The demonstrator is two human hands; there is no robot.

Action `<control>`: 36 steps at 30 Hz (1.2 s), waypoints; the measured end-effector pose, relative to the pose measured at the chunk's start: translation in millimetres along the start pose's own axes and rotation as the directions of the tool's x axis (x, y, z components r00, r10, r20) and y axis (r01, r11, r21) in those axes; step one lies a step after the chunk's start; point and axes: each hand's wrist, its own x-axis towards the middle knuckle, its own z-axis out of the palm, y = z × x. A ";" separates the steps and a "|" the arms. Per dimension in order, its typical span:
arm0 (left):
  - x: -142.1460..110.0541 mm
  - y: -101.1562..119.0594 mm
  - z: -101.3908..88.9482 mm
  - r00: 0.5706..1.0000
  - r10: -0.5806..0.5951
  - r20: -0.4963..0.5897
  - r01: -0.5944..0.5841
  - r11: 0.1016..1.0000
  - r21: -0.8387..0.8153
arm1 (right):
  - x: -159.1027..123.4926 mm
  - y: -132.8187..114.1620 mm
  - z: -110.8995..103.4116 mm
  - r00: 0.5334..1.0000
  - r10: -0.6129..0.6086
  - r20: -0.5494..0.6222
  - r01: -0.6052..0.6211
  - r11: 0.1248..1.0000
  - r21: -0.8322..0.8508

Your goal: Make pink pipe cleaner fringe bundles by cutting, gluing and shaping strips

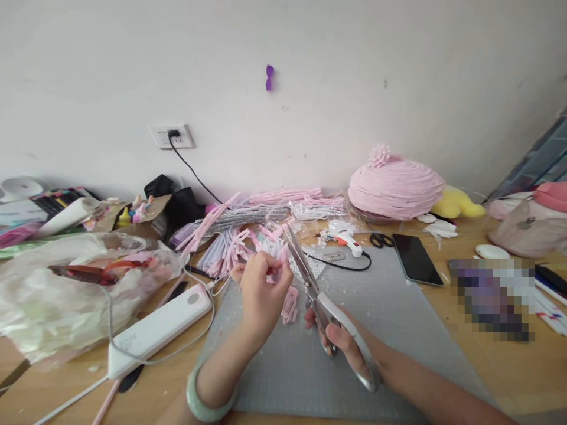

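My right hand (348, 345) is wrapped through the handles of large silver scissors (325, 304). The blades point up and away, slightly parted, close to the right of my left hand. My left hand (264, 289) is closed in a pinch over the grey mat, and a pale pink pipe cleaner (282, 255) shows at its fingertips, partly hidden by the fingers. Just below those fingers a small bundle of folded pink pipe cleaner pieces (290, 306) lies on the mat. Behind my left hand spread lilac and pink pipe cleaners (221, 251).
The grey cutting mat (398, 348) covers the table's middle. Behind it lie a white glue gun (351, 242) with a black cord, black-handled scissors (381, 240) and a phone (417, 260). A white power strip (162, 327) and plastic bag (35, 301) sit left; a pink dome-shaped piece (394, 189) stands back right.
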 end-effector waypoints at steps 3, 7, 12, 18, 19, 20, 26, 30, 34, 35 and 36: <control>2.1 -1.5 -0.5 0.999 0.036 -0.004 -0.036 0.999 -0.001 | 0.4 7.7 -1.9 1.000 -0.002 0.016 0.002 1.000 -0.012; 3.0 -3.8 -1.0 0.986 0.164 -0.002 -0.164 0.985 0.053 | -0.6 17.4 -2.7 1.000 0.023 0.017 -0.022 0.999 -0.023; 4.7 -11.4 -2.2 0.927 0.373 0.025 -0.368 0.897 0.244 | -0.2 16.0 -5.4 0.998 0.061 0.006 -0.061 0.998 -0.016; 7.4 -21.5 -5.3 0.817 0.569 0.098 -0.552 0.719 0.423 | -0.2 10.5 -10.7 0.988 0.155 -0.012 -0.155 0.987 -0.043; 7.3 -22.4 -6.0 0.811 0.575 0.110 -0.558 0.704 0.439 | -0.3 9.6 -11.3 0.985 0.169 -0.022 -0.170 0.984 -0.058; 7.1 -23.2 -6.8 0.806 0.578 0.123 -0.564 0.691 0.452 | -0.3 8.2 -11.7 0.983 0.181 -0.032 -0.183 0.980 -0.078; 7.5 -26.3 -10.5 0.742 0.641 0.194 -0.643 0.600 0.475 | 3.9 -7.8 -12.7 0.956 0.290 -0.043 -0.293 0.946 -0.143; 9.3 -25.5 -10.2 0.704 0.692 0.160 -0.657 0.547 0.519 | 8.6 -14.1 -13.3 0.956 0.290 -0.039 -0.293 0.945 -0.149; 9.9 -23.0 -10.3 0.714 0.686 0.136 -0.639 0.561 0.526 | 10.3 -16.6 -13.7 0.952 0.301 -0.056 -0.306 0.941 -0.143; 9.9 -22.5 -10.4 0.715 0.686 0.134 -0.639 0.563 0.525 | 10.4 -17.5 -13.4 0.951 0.302 -0.062 -0.308 0.941 -0.141; 10.0 -22.1 -10.3 0.717 0.685 0.132 -0.636 0.565 0.525 | 10.4 -18.4 -12.9 0.951 0.302 -0.068 -0.309 0.941 -0.138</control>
